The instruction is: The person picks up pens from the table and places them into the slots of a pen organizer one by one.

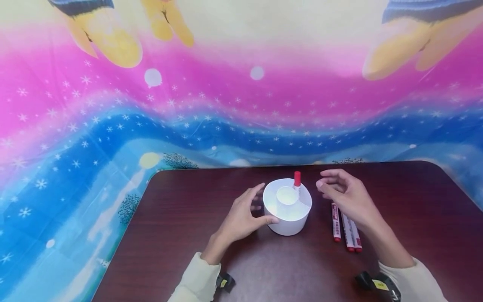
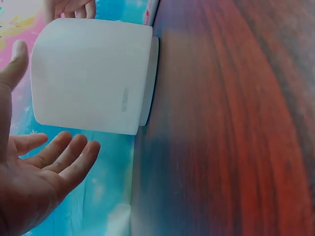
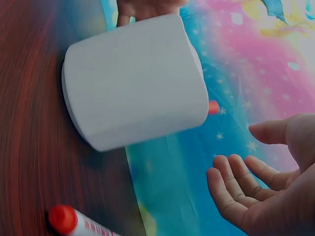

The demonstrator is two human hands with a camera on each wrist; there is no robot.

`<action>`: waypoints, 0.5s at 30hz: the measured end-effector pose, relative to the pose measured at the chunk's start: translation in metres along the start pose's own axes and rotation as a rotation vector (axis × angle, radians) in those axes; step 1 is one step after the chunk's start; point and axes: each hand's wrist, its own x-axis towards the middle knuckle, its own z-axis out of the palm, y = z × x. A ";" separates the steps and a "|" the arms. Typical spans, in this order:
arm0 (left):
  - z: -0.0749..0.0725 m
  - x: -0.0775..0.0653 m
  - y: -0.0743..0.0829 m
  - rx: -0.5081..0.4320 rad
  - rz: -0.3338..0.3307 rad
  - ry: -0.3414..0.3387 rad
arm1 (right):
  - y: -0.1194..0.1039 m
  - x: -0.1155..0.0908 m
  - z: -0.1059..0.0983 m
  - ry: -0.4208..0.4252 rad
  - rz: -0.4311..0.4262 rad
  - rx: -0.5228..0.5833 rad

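A round white desk organizer (image 1: 287,227) with a small inner cup stands on the table. One red-capped marker (image 1: 297,180) is upright inside it, at the back right. My left hand (image 1: 241,214) curves loosely about the organizer's left side, thumb by the front rim; in the left wrist view its relaxed fingers (image 2: 74,167) sit just off the white wall. To the right of the organizer, my right hand (image 1: 351,199) hovers with nothing in it, its fingers bent loosely and thumb apart. Below that hand, three red-and-white markers (image 1: 336,222) lie on the table, partly covered by the wrist.
The dark wood table (image 1: 181,218) has a rounded far edge close behind the organizer. Beyond it hangs a colourful cloth (image 1: 226,100) with snowflakes. Black straps (image 1: 225,282) with yellow labels are at both wrists, below the light sleeves (image 1: 198,277).
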 end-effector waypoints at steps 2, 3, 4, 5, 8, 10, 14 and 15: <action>-0.002 0.000 0.000 0.005 0.000 0.011 | 0.003 -0.002 -0.006 0.012 0.000 -0.012; -0.003 0.000 0.000 0.002 0.001 0.015 | 0.005 -0.003 -0.009 0.018 -0.001 -0.017; -0.004 0.000 0.000 0.001 0.003 0.018 | 0.007 -0.004 -0.012 0.023 -0.001 -0.022; -0.005 0.001 0.000 0.001 0.006 0.018 | 0.009 -0.005 -0.015 0.030 0.001 -0.028; -0.005 0.001 -0.002 0.007 0.010 0.017 | 0.016 -0.008 -0.023 0.038 0.001 -0.035; -0.005 0.001 -0.002 0.006 0.013 0.015 | 0.020 -0.010 -0.027 0.041 0.002 -0.044; -0.004 0.001 -0.002 0.002 0.018 0.002 | 0.027 -0.013 -0.034 0.047 0.016 -0.063; -0.003 0.001 -0.002 0.005 0.019 -0.001 | 0.029 -0.014 -0.035 0.047 0.021 -0.068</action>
